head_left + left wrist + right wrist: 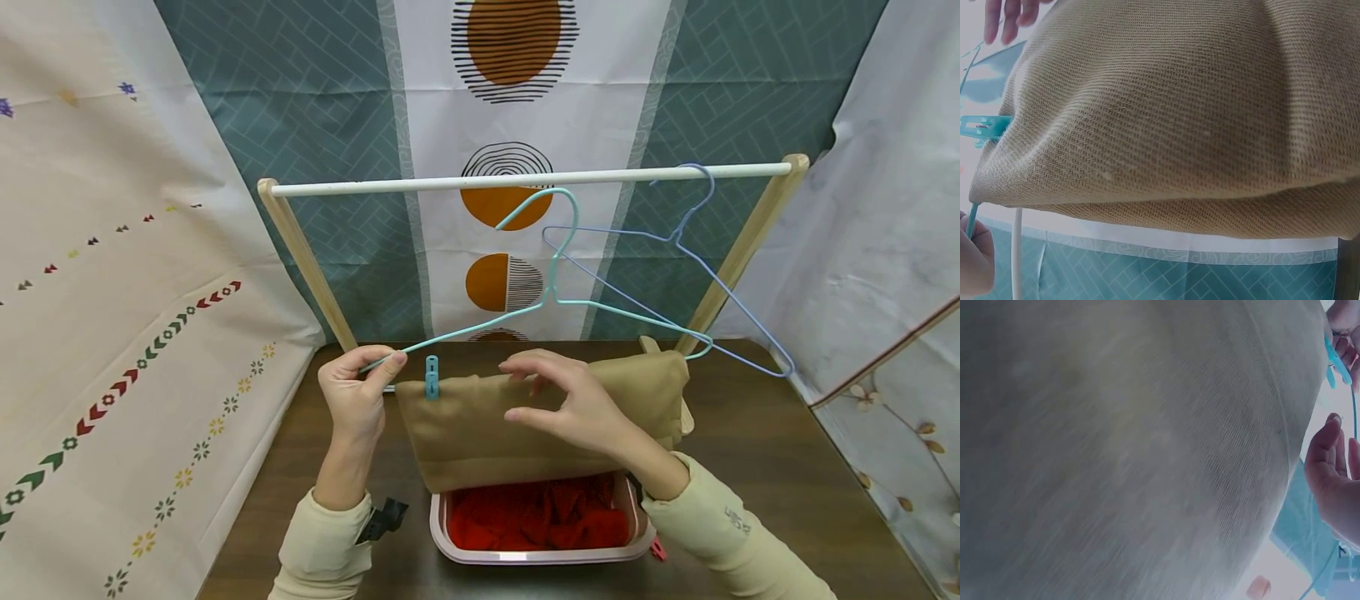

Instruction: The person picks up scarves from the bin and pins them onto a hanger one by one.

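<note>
My left hand (pixel 358 387) pinches the left corner of a mint-green hanger (pixel 555 275) between thumb and fingers. A folded tan cloth (pixel 480 450) hangs over the hanger's lower bar, its top edge below the sloping arms. Near the cloth's left end a teal clothespin (pixel 432 377) clips its top edge; the same clothespin (pixel 985 127) shows in the left wrist view. My right hand (pixel 566 400) is in front of the cloth's upper middle, thumb and fingers apart with nothing between them. In both wrist views the cloth (pixel 1166 112) fills most of the picture.
A white rail (pixel 450 182) on wooden posts (pixel 307 258) spans the back, with a blue hanger (pixel 678 237) hooked at its right. Below the cloth stands a pink basket (pixel 540 557) holding red fabric (pixel 532 517). A red clothespin (pixel 657 548) lies right of the basket on the brown table (pixel 765 450).
</note>
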{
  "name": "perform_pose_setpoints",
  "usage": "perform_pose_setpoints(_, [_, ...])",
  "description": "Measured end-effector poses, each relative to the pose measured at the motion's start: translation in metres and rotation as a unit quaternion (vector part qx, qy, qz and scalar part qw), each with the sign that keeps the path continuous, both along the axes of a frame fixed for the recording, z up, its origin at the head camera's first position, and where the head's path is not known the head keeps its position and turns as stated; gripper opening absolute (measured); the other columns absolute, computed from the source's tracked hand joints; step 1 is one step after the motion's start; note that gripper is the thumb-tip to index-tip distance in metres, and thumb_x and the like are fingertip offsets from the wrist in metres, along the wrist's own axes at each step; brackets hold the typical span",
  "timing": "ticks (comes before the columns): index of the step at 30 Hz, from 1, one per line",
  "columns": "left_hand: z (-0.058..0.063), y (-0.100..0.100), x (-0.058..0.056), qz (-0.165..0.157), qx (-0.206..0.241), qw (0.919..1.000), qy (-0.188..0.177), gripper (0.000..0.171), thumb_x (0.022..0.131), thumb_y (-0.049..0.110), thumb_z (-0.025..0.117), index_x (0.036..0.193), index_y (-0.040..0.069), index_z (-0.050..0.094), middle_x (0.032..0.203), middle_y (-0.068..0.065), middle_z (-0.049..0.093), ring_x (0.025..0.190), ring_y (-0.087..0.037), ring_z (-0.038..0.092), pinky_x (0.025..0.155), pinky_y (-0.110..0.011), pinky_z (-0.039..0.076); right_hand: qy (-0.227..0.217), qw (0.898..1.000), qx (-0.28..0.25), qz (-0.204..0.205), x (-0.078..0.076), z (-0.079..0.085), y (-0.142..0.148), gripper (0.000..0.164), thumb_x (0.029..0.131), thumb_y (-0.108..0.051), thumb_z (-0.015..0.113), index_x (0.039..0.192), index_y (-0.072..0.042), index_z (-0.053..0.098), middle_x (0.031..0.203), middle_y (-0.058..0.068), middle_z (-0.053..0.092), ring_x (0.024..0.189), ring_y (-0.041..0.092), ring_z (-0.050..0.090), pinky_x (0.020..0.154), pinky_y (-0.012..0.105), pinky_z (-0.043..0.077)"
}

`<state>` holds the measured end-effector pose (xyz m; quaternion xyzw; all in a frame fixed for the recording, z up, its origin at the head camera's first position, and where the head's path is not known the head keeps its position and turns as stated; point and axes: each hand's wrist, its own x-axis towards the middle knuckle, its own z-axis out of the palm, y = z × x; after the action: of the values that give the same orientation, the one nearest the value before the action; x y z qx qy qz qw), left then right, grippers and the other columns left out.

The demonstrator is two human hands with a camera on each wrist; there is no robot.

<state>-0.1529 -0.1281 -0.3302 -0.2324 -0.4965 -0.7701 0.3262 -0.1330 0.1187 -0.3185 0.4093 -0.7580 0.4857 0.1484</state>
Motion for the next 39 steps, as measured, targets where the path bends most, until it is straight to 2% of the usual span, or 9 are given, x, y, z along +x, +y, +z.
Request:
perform_pose_setpoints(8, [-0.001,-0.004,0.0,0.006,0.005,1.0,0.002,0.016,0.068,-0.012,0.072,0.066,0.004,0.07,0.061,-0.001,0.064,0.052,-0.004,0.052,0.05,-0.015,0.043,0.008,0.999,0.02,0.03,0.002,-0.008,0.027,0.046,0.069,-0.001,0.077,0.111,0.0,0.058,0.099,0.01,0.061,0.086,0.018,0.056,0.067,0.028,0.046])
perform_pose_setpoints(14, [-0.002,-0.005,0.0,0.011,0.007,0.9999,-0.002,0.023,0.067,-0.02,0.066,0.065,0.003,0.069,0.06,-0.001,0.064,0.049,-0.003,0.048,0.047,-0.014,0.039,0.029,0.998,0.043,0.03,0.003,-0.018,0.047,0.05,0.065,0.002,0.078,0.111,-0.001,0.059,0.096,0.007,0.064,0.085,0.015,0.058,0.069,0.024,0.046])
perform_pose_setpoints(22, [-0.002,-0.007,-0.001,0.004,0.016,0.9999,0.005,0.015,0.068,-0.014,0.07,0.065,0.001,0.069,0.058,-0.002,0.063,0.047,-0.004,0.046,0.045,-0.014,0.037,0.049,0.997,0.053,0.037,0.008,-0.026,0.071,0.043,0.067,-0.004,0.078,0.107,-0.001,0.061,0.104,0.008,0.062,0.084,0.013,0.058,0.068,0.023,0.046])
perform_pose_setpoints(33, [-0.001,-0.008,-0.002,0.008,0.017,0.9998,0.005,0.014,0.067,-0.014,0.071,0.064,-0.001,0.068,0.057,-0.002,0.062,0.045,-0.004,0.047,0.044,-0.015,0.037,-0.012,0.995,0.092,0.02,0.014,-0.048,0.102,0.039,0.067,-0.004,0.078,0.103,-0.002,0.063,0.1,0.008,0.064,0.087,0.01,0.057,0.069,0.021,0.046])
perform_pose_setpoints(39, [-0.001,-0.01,-0.002,0.0,0.024,0.9997,-0.003,0.018,0.067,-0.02,0.066,0.064,-0.002,0.068,0.059,-0.003,0.064,0.047,-0.006,0.05,0.045,-0.015,0.04,-0.013,0.995,0.095,0.01,0.017,-0.057,0.119,0.041,0.064,-0.002,0.079,0.102,-0.003,0.063,0.098,0.008,0.066,0.08,0.013,0.058,0.066,0.021,0.046])
